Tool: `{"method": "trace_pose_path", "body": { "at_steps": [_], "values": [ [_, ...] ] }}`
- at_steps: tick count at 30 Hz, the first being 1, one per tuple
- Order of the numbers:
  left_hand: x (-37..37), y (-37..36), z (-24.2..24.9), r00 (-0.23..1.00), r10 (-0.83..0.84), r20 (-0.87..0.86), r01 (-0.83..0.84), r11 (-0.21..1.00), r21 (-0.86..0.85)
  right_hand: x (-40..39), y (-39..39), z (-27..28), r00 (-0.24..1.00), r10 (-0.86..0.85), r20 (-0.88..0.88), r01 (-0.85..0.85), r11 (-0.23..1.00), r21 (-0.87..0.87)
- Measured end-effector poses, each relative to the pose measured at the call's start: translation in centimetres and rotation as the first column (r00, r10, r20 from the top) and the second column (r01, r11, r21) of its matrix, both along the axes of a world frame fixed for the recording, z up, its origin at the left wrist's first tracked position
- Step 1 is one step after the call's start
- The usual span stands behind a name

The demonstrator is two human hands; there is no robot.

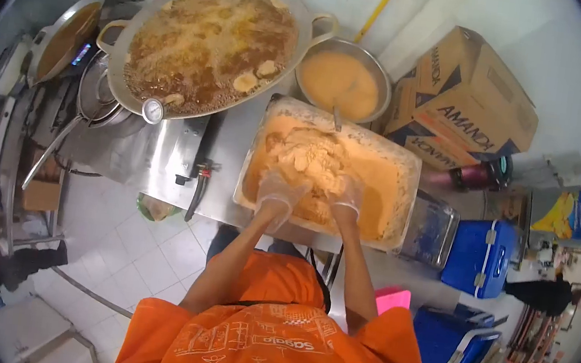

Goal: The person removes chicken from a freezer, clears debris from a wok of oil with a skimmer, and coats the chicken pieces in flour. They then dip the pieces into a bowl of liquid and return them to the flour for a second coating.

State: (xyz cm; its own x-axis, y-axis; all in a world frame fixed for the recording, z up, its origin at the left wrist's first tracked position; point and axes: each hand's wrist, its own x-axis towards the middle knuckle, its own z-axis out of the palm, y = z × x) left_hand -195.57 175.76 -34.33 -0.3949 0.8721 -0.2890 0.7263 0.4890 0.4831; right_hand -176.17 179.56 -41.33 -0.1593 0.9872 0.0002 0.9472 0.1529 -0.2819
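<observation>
Both hands wear clear plastic gloves and reach into a rectangular tub (411, 189) of orange-tinted breading flour (378, 174). My left hand (280, 193) cups the near left side of a heap of flour-coated pieces (312, 156). Against the heap's right side, my right hand (347, 193) curls inward. Flour and the heap hide most of the fingertips. What food is under the coating cannot be made out. A metal handle (337, 120) leans at the tub's far rim.
A wide pan of bubbling oil (205, 48) with a dial thermometer (152, 111) stands at left. Behind the tub is a bowl of orange batter (339, 82). Cardboard boxes (468, 123) and a blue cooler (480, 259) are at right. A strainer (98, 92) lies far left.
</observation>
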Motion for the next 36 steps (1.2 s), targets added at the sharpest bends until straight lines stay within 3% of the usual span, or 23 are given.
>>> {"method": "trace_pose_path", "body": {
  "at_steps": [1, 2, 3, 4, 6, 7, 8, 9, 10, 15, 18, 20, 21, 23, 26, 28, 29, 30, 31, 32, 34, 35, 36],
  "values": [
    [-0.4, 0.6, 1.6, 0.989, 0.092, 0.113, -0.068, 0.978, -0.198, 1.2, 1.1, -0.9, 0.992, -0.08, 0.095, 0.053, 0.965, 0.258],
    [-0.8, 1.0, 2.5, 0.958, 0.198, 0.209, -0.104, 0.914, -0.392, 2.5, 3.4, -1.6, 0.995, -0.064, 0.081, 0.04, 0.964, 0.262],
    [-1.1, 0.9, -1.4, 0.95, 0.16, 0.269, -0.05, 0.925, -0.377, 4.1, 6.1, -2.4, 0.994, -0.033, 0.1, 0.066, 0.934, -0.352],
    [-1.6, 0.8, -7.6, 0.938, 0.092, 0.336, 0.015, 0.953, -0.303, 5.1, 7.5, -3.0, 0.995, 0.004, 0.104, 0.085, 0.545, -0.834],
    [-2.6, 1.2, -18.5, 0.864, -0.029, 0.503, 0.097, 0.989, -0.109, 5.3, 7.5, -4.0, 0.91, -0.396, -0.125, 0.053, 0.408, -0.911],
    [-2.5, 1.6, -24.3, 0.763, -0.086, 0.641, 0.089, 0.996, 0.026, 4.8, 7.8, -4.5, 0.803, -0.55, -0.228, 0.035, 0.426, -0.904],
    [-2.3, 1.8, -36.1, 0.351, -0.151, 0.924, -0.073, 0.979, 0.188, 4.0, 7.9, -4.7, 0.697, -0.655, -0.291, 0.039, 0.44, -0.897],
    [-0.8, 3.2, -27.3, 0.7, -0.17, 0.693, 0.144, 0.985, 0.095, 3.2, 8.1, -5.3, 0.595, -0.733, -0.329, 0.063, 0.451, -0.89],
    [0.8, 4.2, -20.3, 0.809, -0.151, 0.568, 0.222, 0.973, -0.056, 2.8, 8.0, -5.7, 0.514, -0.784, -0.347, 0.096, 0.455, -0.885],
    [1.9, 6.2, -3.4, 0.865, -0.104, 0.491, 0.321, 0.867, -0.381, 6.8, 6.1, -2.9, 0.456, -0.805, -0.379, 0.108, 0.473, -0.874],
    [0.3, 4.0, -3.6, 0.932, -0.041, 0.36, 0.228, 0.839, -0.494, 7.0, 3.1, 2.2, 0.585, -0.716, -0.381, 0.097, 0.528, -0.844],
    [-0.4, -0.1, -9.0, 0.619, -0.238, 0.748, 0.103, 0.969, 0.224, 7.1, 1.0, 1.8, 0.663, -0.678, -0.318, 0.162, 0.544, -0.823],
    [-0.1, 0.5, -12.5, 0.616, -0.233, 0.753, 0.099, 0.971, 0.219, 8.0, 0.4, -1.6, 0.614, -0.69, -0.384, 0.098, 0.55, -0.83],
    [0.7, 2.3, -18.3, 0.652, -0.23, 0.723, 0.583, 0.761, -0.284, 9.0, 0.6, -7.4, 0.578, -0.684, -0.446, 0.019, 0.557, -0.83],
    [5.7, 4.0, -10.6, 0.778, -0.354, 0.519, 0.407, 0.913, 0.012, 9.0, 0.3, -13.3, 0.45, -0.773, -0.448, 0.049, 0.523, -0.851],
    [8.3, 4.2, -12.0, 0.782, -0.457, 0.423, 0.403, 0.889, 0.216, 10.0, 1.8, -12.9, 0.068, -0.993, -0.093, 0.265, 0.108, -0.958],
    [9.3, 4.6, -12.9, 0.786, -0.539, 0.302, 0.4, 0.816, 0.417, 10.8, 2.9, -11.3, 0.085, -0.991, -0.099, 0.263, 0.118, -0.958],
    [8.9, 4.5, -11.9, 0.793, -0.529, 0.301, 0.391, 0.822, 0.414, 10.2, 3.7, -5.7, 0.363, -0.863, -0.352, 0.127, 0.42, -0.898],
    [7.7, 3.8, -9.4, 0.737, -0.413, 0.536, 0.418, 0.901, 0.119, 10.0, 3.9, -1.6, 0.559, -0.609, -0.562, -0.081, 0.635, -0.768],
    [6.5, 3.2, -6.7, 0.672, -0.218, 0.708, 0.467, 0.866, -0.177, 10.3, 4.9, -0.4, 0.56, -0.613, -0.557, -0.085, 0.627, -0.774],
    [4.0, 2.9, -0.9, 0.782, -0.252, 0.57, 0.423, 0.886, -0.188, 11.5, 7.7, 1.0, 0.865, -0.463, 0.192, 0.319, 0.213, -0.923],
    [3.0, 3.1, 0.4, 0.873, -0.265, 0.41, 0.367, 0.909, -0.195, 12.7, 7.8, 0.3, 0.877, -0.445, 0.179, 0.303, 0.226, -0.926],
    [2.5, 3.8, -0.3, 0.89, -0.23, 0.394, 0.327, 0.924, -0.198, 14.2, 7.0, -1.5, 0.79, -0.597, -0.136, 0.197, 0.459, -0.866]
  ]
}}
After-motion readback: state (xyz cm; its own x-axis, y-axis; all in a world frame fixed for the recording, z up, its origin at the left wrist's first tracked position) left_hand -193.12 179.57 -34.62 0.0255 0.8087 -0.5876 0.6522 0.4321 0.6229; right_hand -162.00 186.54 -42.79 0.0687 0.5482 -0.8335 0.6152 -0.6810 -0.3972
